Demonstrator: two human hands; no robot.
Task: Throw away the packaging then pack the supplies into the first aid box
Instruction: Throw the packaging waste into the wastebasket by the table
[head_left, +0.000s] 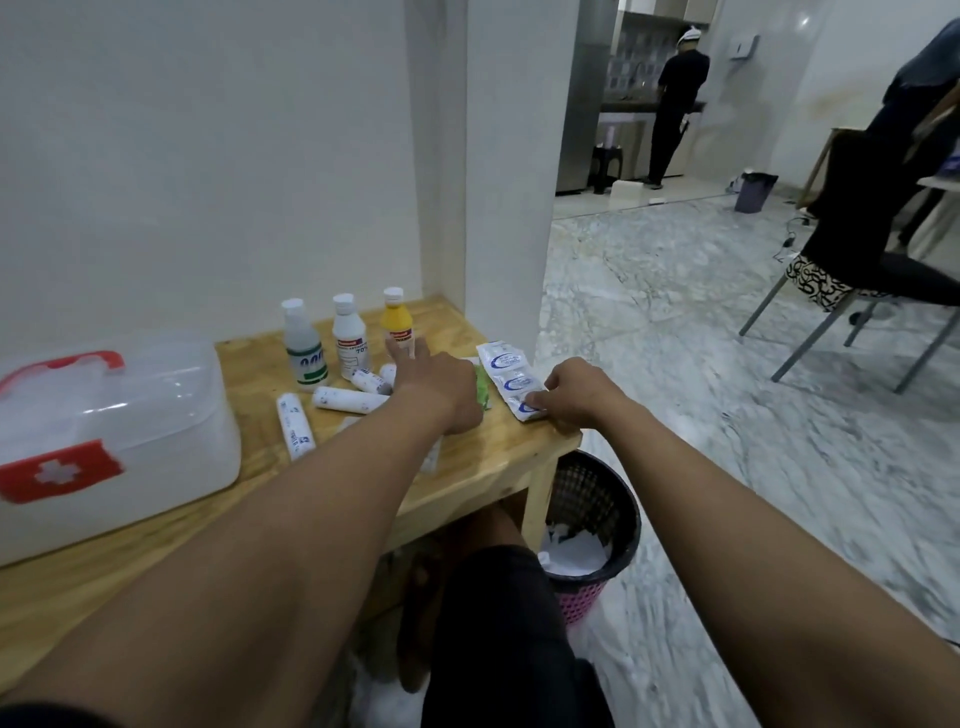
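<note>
A translucent first aid box (111, 415) with a red handle and red cross latch stands closed at the table's left. Three bottles stand at the back: a green-labelled one (304, 345), a white one marked 70% (349, 335) and a yellow one (396, 319). Several white bandage rolls (295, 426) lie in front of them. My left hand (434, 387) reaches over the rolls, fingers apart, index finger pointing at the yellow bottle. A green packet (483, 392) shows just right of it. My right hand (571, 395) pinches the near end of a white and blue strip of sachets (506, 371) at the table's right edge.
The wooden table (467, 473) ends just right of the strip. A black mesh bin (592, 525) with white paper inside stands on the floor under that corner. Marble floor spreads to the right, with a chair (831, 291) and a seated person; another person stands far back.
</note>
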